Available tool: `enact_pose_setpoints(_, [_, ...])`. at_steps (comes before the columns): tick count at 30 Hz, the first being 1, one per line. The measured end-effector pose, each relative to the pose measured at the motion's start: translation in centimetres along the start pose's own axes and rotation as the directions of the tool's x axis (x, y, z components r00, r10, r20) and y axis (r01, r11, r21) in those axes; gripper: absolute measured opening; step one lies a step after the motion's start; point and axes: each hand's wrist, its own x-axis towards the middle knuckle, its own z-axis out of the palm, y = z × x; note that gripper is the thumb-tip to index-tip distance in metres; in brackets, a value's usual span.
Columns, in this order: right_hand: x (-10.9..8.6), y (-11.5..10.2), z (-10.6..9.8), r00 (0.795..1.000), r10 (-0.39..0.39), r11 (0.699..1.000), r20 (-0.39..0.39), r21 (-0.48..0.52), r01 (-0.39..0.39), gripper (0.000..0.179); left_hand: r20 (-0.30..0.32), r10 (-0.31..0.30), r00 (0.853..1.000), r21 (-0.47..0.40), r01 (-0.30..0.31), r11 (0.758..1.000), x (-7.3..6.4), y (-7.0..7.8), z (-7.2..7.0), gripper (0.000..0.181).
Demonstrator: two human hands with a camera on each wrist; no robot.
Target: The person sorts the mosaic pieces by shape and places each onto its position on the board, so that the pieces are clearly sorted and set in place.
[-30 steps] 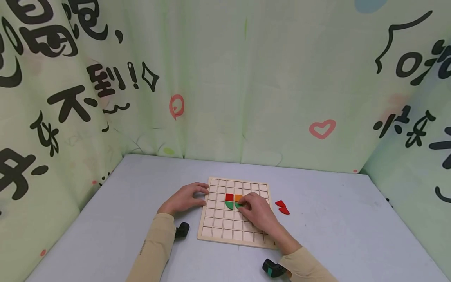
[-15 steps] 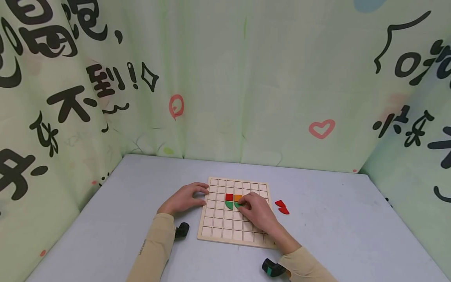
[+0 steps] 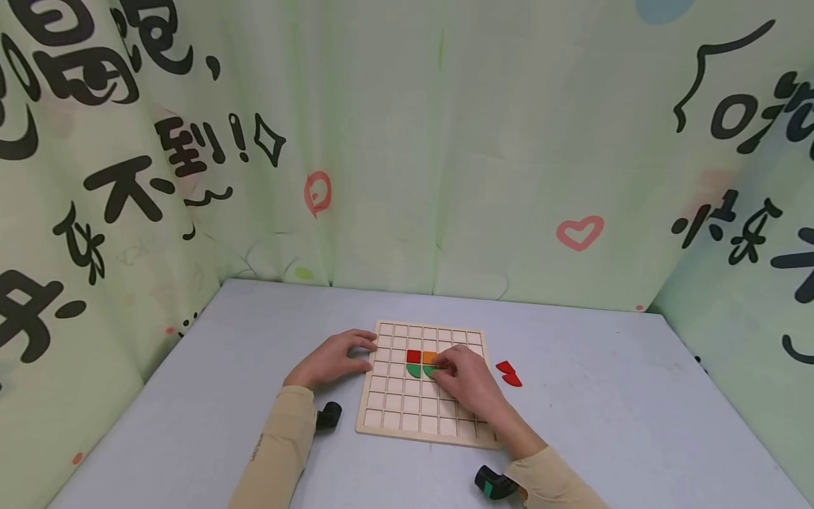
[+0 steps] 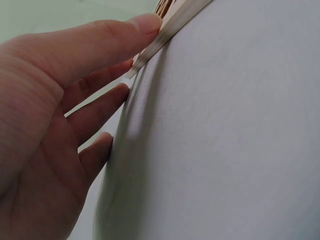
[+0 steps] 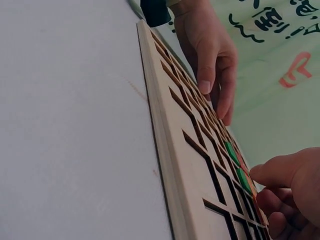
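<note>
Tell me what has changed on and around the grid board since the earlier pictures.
Very little: the right hand has shifted slightly to the right, baring a bit more of the right green piece at its fingertips. Whether it has let go of that piece is unclear. The left hand, the grid board, the red square and the loose red pieces stayed put.

We see a curtained-off tabletop booth; which room holds it, we cannot tell. To the left of the left hand, to the right of the right hand and beyond both, pale green curtains printed with black lettering and a red heart close in 3 sides. Under the hands we find a plain pale table.
</note>
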Motion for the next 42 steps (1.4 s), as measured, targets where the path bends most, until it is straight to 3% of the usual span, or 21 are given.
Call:
enact_pose_setpoints(7, [-0.1,0.3,-0.5,1.0,-0.001,1.0,-0.012,0.023,0.001,0.013,-0.001,-0.006,1.0,-0.012,0.006,1.0,0.0,0.2,-0.1,0.031])
enact_pose_setpoints(12, [-0.4,0.4,-1.4,0.999,0.042,0.998,-0.01,0.039,-0.042,0.019,0.001,-0.005,1.0,-0.001,0.005,1.0,-0.1,0.2,0.0,0.031])
enact_pose_setpoints(19, [-0.9,2.1,-4.8,0.989,0.143,0.989,0.024,0.031,-0.144,0.031,0.002,-0.028,1.0,0.009,0.028,1.0,-0.1,0.2,-0.1,0.032])
enact_pose_setpoints(29, [-2.6,6.3,-9.3,0.964,0.25,0.968,0.091,-0.04,-0.248,0.049,0.013,0.001,1.0,-0.002,-0.001,1.0,-0.2,0.3,-0.2,0.031])
enact_pose_setpoints(35, [-3.4,7.8,-10.0,0.96,0.256,0.965,0.115,-0.088,-0.246,0.05,0.015,0.005,1.0,0.003,-0.005,1.0,-0.1,0.2,-0.2,0.032])
enact_pose_setpoints(42, [-3.7,8.8,-9.5,0.96,0.254,0.965,0.121,-0.096,-0.243,0.049,0.012,-0.007,1.0,0.0,0.007,1.0,-0.1,0.3,-0.2,0.031])
